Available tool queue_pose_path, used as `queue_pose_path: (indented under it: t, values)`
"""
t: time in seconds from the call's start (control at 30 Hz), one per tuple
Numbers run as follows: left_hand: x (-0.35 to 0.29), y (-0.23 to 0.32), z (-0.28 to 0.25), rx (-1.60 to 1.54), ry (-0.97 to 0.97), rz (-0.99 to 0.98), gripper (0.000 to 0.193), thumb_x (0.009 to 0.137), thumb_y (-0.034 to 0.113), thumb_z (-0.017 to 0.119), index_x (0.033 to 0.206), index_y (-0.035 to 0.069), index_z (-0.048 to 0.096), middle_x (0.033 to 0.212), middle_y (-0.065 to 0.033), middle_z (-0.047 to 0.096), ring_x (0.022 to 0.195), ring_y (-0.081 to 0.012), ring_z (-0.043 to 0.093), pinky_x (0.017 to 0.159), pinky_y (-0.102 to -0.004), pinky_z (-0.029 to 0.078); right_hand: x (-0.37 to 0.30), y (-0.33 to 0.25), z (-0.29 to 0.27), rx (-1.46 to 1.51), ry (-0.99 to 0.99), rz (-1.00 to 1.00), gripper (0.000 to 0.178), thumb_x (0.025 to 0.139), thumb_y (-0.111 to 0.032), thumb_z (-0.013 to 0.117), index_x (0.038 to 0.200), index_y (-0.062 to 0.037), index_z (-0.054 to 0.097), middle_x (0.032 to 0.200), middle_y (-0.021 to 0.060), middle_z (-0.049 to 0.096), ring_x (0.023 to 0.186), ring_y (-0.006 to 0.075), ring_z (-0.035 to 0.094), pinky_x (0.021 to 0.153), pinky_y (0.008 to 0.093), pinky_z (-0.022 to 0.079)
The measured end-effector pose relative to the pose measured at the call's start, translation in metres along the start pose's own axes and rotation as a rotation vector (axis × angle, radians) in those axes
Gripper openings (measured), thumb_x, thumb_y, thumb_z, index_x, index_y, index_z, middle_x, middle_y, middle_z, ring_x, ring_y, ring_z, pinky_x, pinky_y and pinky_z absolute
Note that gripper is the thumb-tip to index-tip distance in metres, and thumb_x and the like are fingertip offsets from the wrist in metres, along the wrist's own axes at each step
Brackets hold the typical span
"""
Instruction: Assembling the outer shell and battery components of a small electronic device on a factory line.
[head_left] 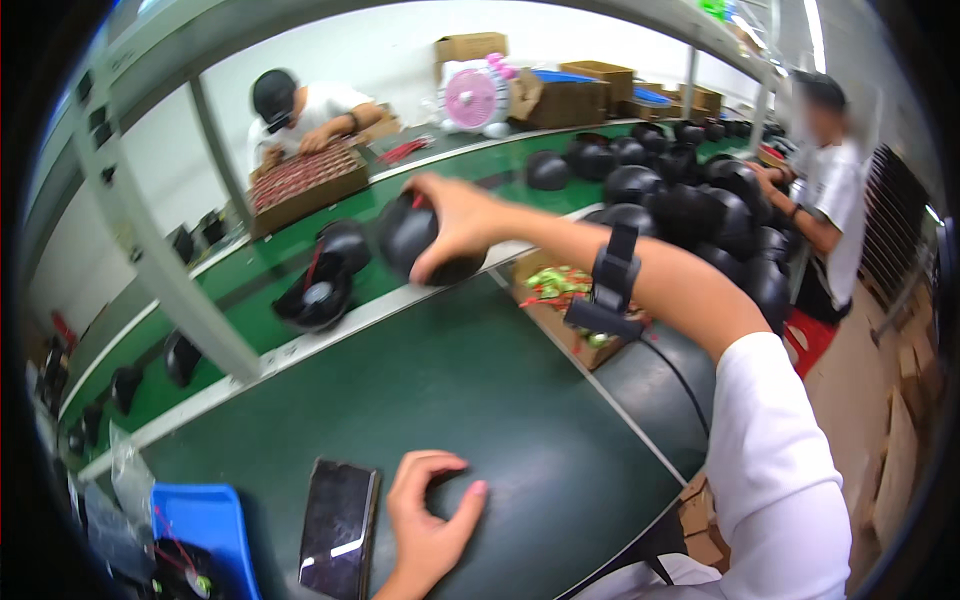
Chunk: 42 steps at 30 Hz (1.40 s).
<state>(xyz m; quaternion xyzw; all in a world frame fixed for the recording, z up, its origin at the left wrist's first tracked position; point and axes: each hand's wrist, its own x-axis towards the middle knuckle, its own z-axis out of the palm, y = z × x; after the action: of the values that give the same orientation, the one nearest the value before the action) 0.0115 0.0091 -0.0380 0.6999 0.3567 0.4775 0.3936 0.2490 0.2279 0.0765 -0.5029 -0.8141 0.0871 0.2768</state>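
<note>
One smooth, rounded black shell [400, 238] is gripped by the right hand [468, 220], its fingers spread wide around the curve, beside the metal rail [370, 312] of the green belt [255, 270]. The left hand [430, 535] is held empty, fingers curled and parted from the thumb, beside one flat, glossy phone [338, 525] on the smooth worktop [420, 390]. Also shown: two further shells [345, 240], one blue plastic tray [225, 520], one cardboard box [555, 330].
</note>
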Motion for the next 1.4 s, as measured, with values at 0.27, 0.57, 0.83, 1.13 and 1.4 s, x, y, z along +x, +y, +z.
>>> queue_pose_path:
  t: [0.27,0.57,0.83,1.13,1.4]
  values:
    - [-0.005,-0.001,-0.007,0.177,-0.199,0.141,0.016,0.074,0.007,0.071,0.079,0.001,0.058,0.078,-0.0103,0.058,0.075,-0.0265,0.058,0.066,-0.0338,0.046,0.099,0.024,0.037,-0.383,0.058,0.645,0.114,0.044,-0.050,0.084,0.141,-0.0176,0.034,0.137,0.0211,0.040,0.125,0.0475,0.040,0.096,0.0620,0.037]
    - [-0.006,0.001,-0.004,0.215,-0.198,0.170,0.017,0.076,0.010,0.070,0.080,0.003,0.055,0.080,-0.0079,0.055,0.074,-0.0256,0.055,0.066,-0.0353,0.045,0.108,0.062,0.085,-0.489,0.273,0.497,0.096,0.054,-0.047,0.085,0.131,-0.0086,0.044,0.130,0.0216,0.045,0.119,0.0405,0.046,0.095,0.0533,0.040]
    - [-0.009,-0.001,-0.008,0.250,-0.180,0.157,0.015,0.080,0.011,0.066,0.080,0.004,0.053,0.080,-0.0080,0.053,0.076,-0.0256,0.054,0.070,-0.0348,0.044,0.105,-0.036,0.109,-0.287,0.109,-0.706,0.037,0.069,-0.002,0.062,0.106,-0.0060,0.060,0.108,0.0110,0.061,0.112,0.0281,0.053,0.098,0.0423,0.039]
    - [-0.007,-0.012,0.001,0.189,-0.158,0.245,0.016,0.081,0.014,0.062,0.079,0.004,0.050,0.079,-0.0099,0.051,0.077,-0.0278,0.053,0.071,-0.0391,0.043,0.117,-0.016,0.113,-0.932,-0.101,-0.477,0.013,0.075,-0.007,0.060,0.087,-0.0077,0.067,0.086,0.0127,0.068,0.086,0.0275,0.066,0.075,0.0391,0.052]
    - [-0.003,-0.009,0.000,0.014,-0.024,0.054,0.019,0.085,0.016,0.062,0.092,0.002,0.050,0.089,-0.0093,0.048,0.077,-0.0200,0.053,0.069,-0.0338,0.045,0.044,-0.061,0.067,-1.033,0.048,-0.750,0.006,0.070,-0.006,0.061,0.075,-0.0073,0.059,0.077,0.0074,0.062,0.080,0.0253,0.061,0.067,0.0366,0.047]
